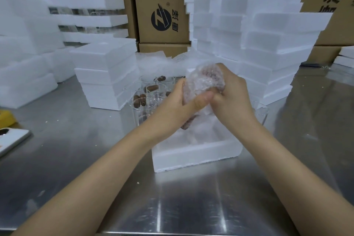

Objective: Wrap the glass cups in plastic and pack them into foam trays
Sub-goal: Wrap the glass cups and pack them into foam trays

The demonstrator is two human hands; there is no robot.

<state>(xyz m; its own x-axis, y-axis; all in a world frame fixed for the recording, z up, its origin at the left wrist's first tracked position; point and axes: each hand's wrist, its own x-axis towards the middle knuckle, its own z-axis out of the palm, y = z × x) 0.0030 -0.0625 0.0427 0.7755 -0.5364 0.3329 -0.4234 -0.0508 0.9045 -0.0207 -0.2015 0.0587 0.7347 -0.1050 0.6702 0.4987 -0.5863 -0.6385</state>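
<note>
Two hands close on one item above the work surface. The left hand (178, 109) and the right hand (231, 99) both curl round a bubble-wrapped cup (205, 80). The left thumb presses across the wrap and the right hand covers its far side. The cup's shape is hard to make out through the plastic; only a brownish tint shows.

The bundle sits over the rear of an open foam tray (195, 155). Whether its lower end touches the tray cannot be told, and the hands hide part of the tray's interior.

The tray rests on a steel table (95, 168). Unwrapped glass cups (151, 92) holding brown pieces stand just behind the left hand, with loose bubble wrap sheets (153, 63) beyond them. Foam stacks (107, 74) flank both sides, with cardboard boxes (161, 5) behind. A white flat device (11, 140) is cut off at the left edge.
</note>
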